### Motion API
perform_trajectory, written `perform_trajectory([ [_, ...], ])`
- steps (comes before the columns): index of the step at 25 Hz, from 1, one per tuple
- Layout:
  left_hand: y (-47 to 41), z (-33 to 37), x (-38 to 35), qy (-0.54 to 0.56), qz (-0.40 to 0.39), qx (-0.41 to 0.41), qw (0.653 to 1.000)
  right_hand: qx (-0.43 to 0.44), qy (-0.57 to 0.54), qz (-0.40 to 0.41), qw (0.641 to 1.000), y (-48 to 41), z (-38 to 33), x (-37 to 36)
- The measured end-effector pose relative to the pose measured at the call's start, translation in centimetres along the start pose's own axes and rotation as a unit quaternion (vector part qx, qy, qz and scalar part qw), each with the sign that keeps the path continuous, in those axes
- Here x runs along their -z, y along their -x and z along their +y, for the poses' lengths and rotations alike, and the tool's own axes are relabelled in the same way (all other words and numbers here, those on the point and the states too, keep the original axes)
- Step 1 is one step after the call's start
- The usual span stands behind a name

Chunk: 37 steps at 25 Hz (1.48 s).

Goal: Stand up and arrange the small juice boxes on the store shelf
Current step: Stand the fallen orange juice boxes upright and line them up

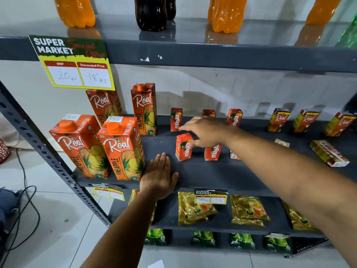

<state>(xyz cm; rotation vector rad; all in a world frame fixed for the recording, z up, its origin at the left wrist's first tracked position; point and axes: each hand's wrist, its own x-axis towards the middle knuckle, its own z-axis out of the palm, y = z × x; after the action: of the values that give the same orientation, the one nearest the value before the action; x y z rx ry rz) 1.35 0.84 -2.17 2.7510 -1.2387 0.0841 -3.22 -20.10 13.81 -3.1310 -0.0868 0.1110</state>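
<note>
Several small orange Maaza juice boxes stand on the dark shelf [202,171]. The back row has one [176,119] at left, one [208,113] mostly behind my hand, and one [234,117] at right. In front stand a box [184,147], a second [212,152] and a third [234,155] hidden by my forearm. My right hand [204,131] reaches over them, fingers spread, thumb touching the front left box's top. My left hand [159,176] lies flat on the shelf's front edge. Three small Real boxes [278,119] stand at the right. One small Real box [329,153] lies on its side.
Four tall Real pineapple cartons [121,147] stand at the left of the shelf. Soft-drink bottles [226,14] line the shelf above, with a price sign [73,62] hanging from it. Gold pouches [195,208] fill the shelf below. A slanted metal upright [48,149] borders the left.
</note>
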Motion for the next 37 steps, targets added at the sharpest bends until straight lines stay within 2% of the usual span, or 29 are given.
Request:
perform_trajectory([
  [5,0.2,0.1,0.2,-0.007,0.013,-0.006,1.0,-0.056,0.04,0.024,0.997,-1.4,-2.7,-1.0],
  [9,0.2,0.0,0.0,-0.005,0.016,-0.008,1.0,-0.047,-0.067,0.041,0.996,-0.7,-0.7,0.3],
  [11,0.1,-0.1,-0.2,-0.007,0.011,-0.006,1.0,-0.115,-0.119,0.079,0.983,0.9,4.0,0.7],
  [12,0.0,-0.1,-0.3,-0.009,0.014,-0.005,1.0,-0.172,-0.111,0.047,0.978,2.3,6.9,0.4],
  [15,-0.1,-0.2,-0.4,-0.011,0.01,-0.003,1.0,-0.31,-0.05,-0.167,0.935,8.4,12.9,-3.0],
  [17,-0.3,-0.2,-0.5,-0.021,0.001,0.0,1.0,-0.332,-0.03,-0.183,0.925,11.3,14.1,-6.3],
  [20,-0.4,-0.1,-0.4,-0.022,-0.012,0.004,1.0,-0.32,-0.059,-0.089,0.941,12.6,14.3,-8.5],
  [22,-0.3,0.0,-0.2,-0.023,-0.011,0.006,1.0,-0.295,-0.025,-0.053,0.954,12.6,14.3,-8.1],
  [25,-0.1,0.1,0.0,-0.023,-0.006,0.006,1.0,-0.172,0.073,0.023,0.982,12.1,14.2,-5.6],
  [27,-0.2,0.2,0.2,-0.018,-0.006,0.009,1.0,-0.09,0.12,0.025,0.988,11.7,13.1,-3.5],
  [28,-0.2,0.2,0.3,-0.018,-0.009,0.011,1.0,-0.06,0.164,-0.005,0.985,11.4,12.6,-2.9],
  [31,-0.1,0.3,0.3,-0.022,-0.015,0.013,1.0,0.064,0.285,-0.01,0.956,11.0,11.3,-2.4],
  [33,-0.1,0.3,0.3,-0.022,-0.015,0.012,1.0,0.12,0.298,-0.006,0.947,11.6,11.2,-2.1],
  [35,-0.1,0.2,0.3,-0.02,-0.014,0.012,1.0,0.098,0.263,-0.012,0.96,11.7,11.4,-1.6],
  [37,-0.2,0.2,0.3,-0.016,-0.014,0.012,1.0,0.02,0.169,-0.051,0.984,11.4,11.3,-1.2],
])
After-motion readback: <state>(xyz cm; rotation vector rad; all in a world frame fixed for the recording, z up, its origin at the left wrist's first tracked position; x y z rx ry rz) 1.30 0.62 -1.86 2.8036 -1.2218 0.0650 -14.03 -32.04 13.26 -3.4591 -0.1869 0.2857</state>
